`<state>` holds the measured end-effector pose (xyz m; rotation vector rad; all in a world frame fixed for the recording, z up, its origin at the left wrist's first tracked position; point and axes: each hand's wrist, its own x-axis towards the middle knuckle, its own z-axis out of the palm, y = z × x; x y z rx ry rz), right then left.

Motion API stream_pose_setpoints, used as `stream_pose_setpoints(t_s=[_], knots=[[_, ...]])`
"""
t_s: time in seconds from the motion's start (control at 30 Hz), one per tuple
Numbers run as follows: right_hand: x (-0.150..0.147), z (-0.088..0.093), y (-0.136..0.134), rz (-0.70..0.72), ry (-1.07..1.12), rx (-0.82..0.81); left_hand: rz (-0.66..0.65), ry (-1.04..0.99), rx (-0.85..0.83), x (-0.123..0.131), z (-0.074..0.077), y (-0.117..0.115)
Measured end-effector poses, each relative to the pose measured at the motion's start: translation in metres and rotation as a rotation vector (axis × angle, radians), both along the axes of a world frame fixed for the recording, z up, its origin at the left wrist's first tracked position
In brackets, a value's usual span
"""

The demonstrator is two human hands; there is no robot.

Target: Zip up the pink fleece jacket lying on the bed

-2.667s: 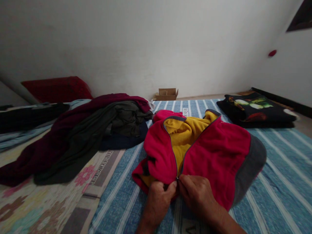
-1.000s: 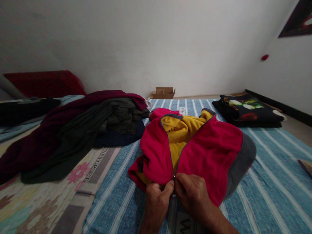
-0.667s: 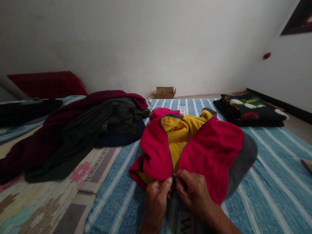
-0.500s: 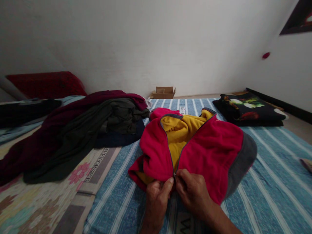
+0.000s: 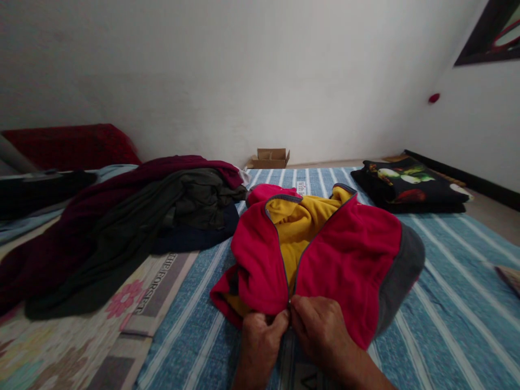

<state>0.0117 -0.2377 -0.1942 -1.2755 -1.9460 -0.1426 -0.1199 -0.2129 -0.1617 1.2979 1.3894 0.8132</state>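
A red fleece jacket (image 5: 341, 260) with a yellow lining and grey panels lies bunched on the blue striped cloth. Its front gapes in a V down to the zipper (image 5: 290, 301) at the near hem. My left hand (image 5: 262, 336) is closed on the hem just left of the zipper, thumb on top. Pinched at the zipper's lower end, my right hand (image 5: 323, 327) sits right beside it. The fingertips of both hands are partly hidden by the fabric and knuckles, so the zipper pull barely shows.
Maroon (image 5: 179, 163) and dark olive clothes (image 5: 199, 197) lie heaped on the left. A folded black printed cloth (image 5: 410, 187) rests at the back right. Near the wall stands a small cardboard box (image 5: 271, 158). The blue striped cloth (image 5: 459, 281) covers the bed-like surface.
The view has tilted and shifted slightly. Both hands stay at the jacket's zipper end, and the metal pull shows less than before. The jacket keeps nearly the same shape.
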Motion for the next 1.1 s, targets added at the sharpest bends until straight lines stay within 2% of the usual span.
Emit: stream_pose_setpoints(t_s=[0.17, 0.3, 0.47, 0.73, 0.97, 1.1], knots=[[-0.003, -0.001, 0.004, -0.057, -0.072, 0.118, 0.056, -0.074, -0.049, 0.004, -0.006, -0.002], [-0.003, -0.001, 0.005, -0.067, -0.094, 0.170, 0.097, -0.069, -0.040, 0.007, -0.005, -0.004], [-0.001, 0.000, 0.003, -0.076, -0.110, 0.159, 0.121, 0.006, 0.039, 0.010, -0.001, -0.002], [-0.001, 0.000, 0.003, -0.104, -0.087, 0.102, 0.152, 0.086, 0.034, 0.013, 0.001, -0.004], [0.000, 0.002, 0.005, -0.089, -0.084, 0.078, 0.143, 0.064, 0.027, 0.011, -0.002, -0.005], [-0.001, 0.005, 0.003, -0.090, -0.068, 0.090, 0.096, 0.048, 0.018, 0.008, 0.000, -0.005]])
